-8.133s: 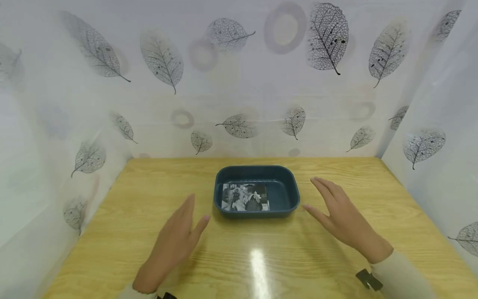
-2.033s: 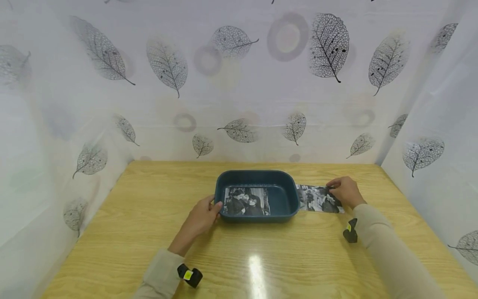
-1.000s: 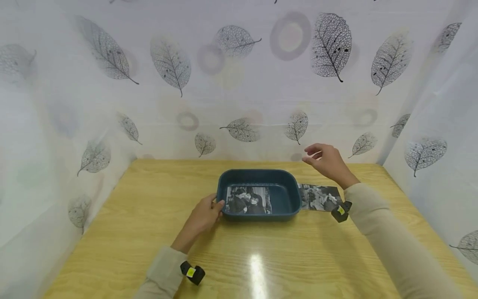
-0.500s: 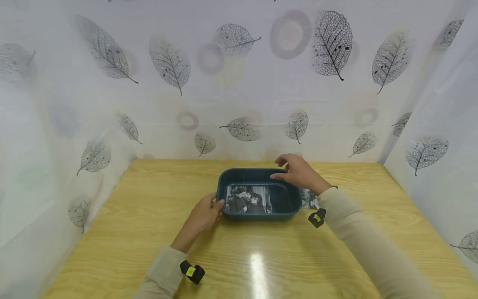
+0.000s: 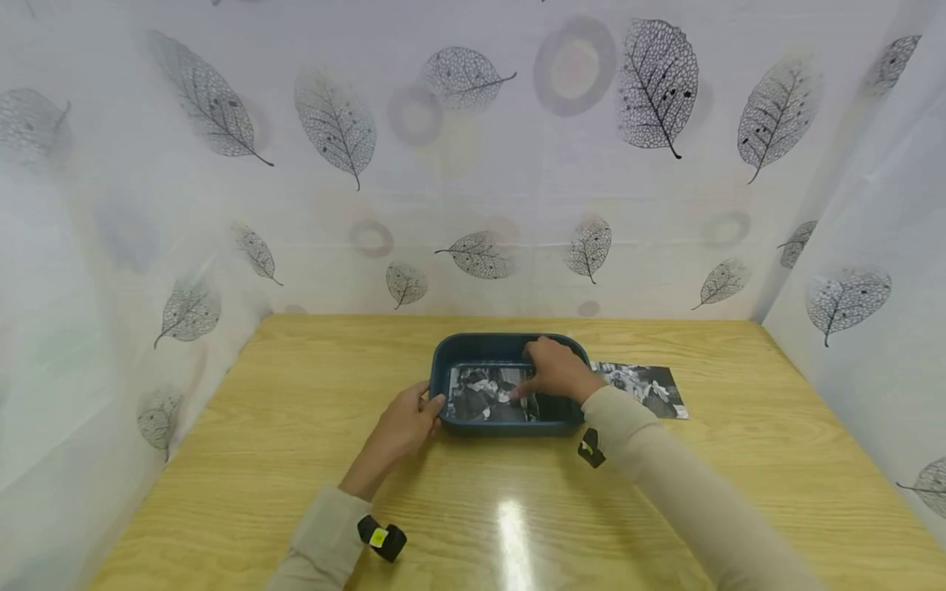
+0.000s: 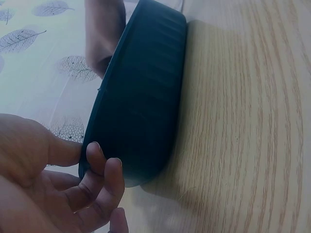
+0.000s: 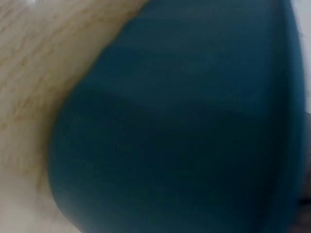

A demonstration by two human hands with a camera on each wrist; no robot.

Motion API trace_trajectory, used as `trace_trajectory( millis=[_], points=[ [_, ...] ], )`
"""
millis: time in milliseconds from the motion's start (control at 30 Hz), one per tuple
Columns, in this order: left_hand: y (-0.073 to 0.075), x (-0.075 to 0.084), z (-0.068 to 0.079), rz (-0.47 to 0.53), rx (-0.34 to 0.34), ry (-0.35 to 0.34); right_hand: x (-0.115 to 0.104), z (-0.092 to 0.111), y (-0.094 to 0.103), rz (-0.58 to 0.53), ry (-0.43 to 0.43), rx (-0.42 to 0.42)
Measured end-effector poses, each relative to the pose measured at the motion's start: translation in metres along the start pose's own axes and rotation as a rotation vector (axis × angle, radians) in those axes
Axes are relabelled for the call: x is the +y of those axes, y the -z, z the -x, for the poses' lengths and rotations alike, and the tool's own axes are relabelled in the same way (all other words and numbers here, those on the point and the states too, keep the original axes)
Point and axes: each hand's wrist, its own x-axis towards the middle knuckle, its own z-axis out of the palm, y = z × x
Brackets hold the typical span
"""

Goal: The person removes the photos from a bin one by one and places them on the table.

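A dark blue oblong tub [image 5: 510,429] sits on the table, with a black-and-white photo [image 5: 469,402] lying in its left part. My left hand [image 5: 402,423] pinches the tub's left rim, thumb on the inside and fingers under the outside, as the left wrist view shows. My right hand [image 5: 557,369] reaches over the right side into the tub. Its fingers and thumb are spread apart, the thumb over the photo's right edge. A second black-and-white photo [image 5: 658,390] lies on the table right of the tub, partly behind my right sleeve. The tub's wall [image 7: 170,121] fills the right wrist view.
A yellow wood-grain table [image 5: 310,353] stretches to both sides and toward me. White sheeting [image 5: 502,180] printed with leaves hangs behind it and along both sides.
Eight seconds ago both hands were off the tub, and the photo now on the table lay inside it. In the last second my right hand moved left and down into the tub.
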Motion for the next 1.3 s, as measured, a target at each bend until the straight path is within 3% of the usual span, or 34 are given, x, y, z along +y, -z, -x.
trace_trajectory(
  millis=[233,567,833,1100,1300],
  points=[
    [0.0,-0.001,0.0,-0.013,-0.001,-0.002,0.0,-0.005,-0.016,0.053,-0.073,-0.001],
    [0.0,-0.001,0.0,-0.013,0.001,-0.016,-0.002,-0.006,-0.019,0.07,-0.108,0.015],
    [0.0,-0.003,-0.001,-0.012,-0.004,-0.023,0.004,-0.01,-0.022,0.07,-0.088,0.108],
    [-0.001,-0.004,-0.001,-0.006,-0.001,-0.016,0.003,-0.008,-0.017,-0.005,-0.1,0.175],
    [-0.002,-0.003,0.0,-0.01,0.002,-0.009,0.002,-0.005,-0.012,-0.092,-0.052,0.228]
  ],
)
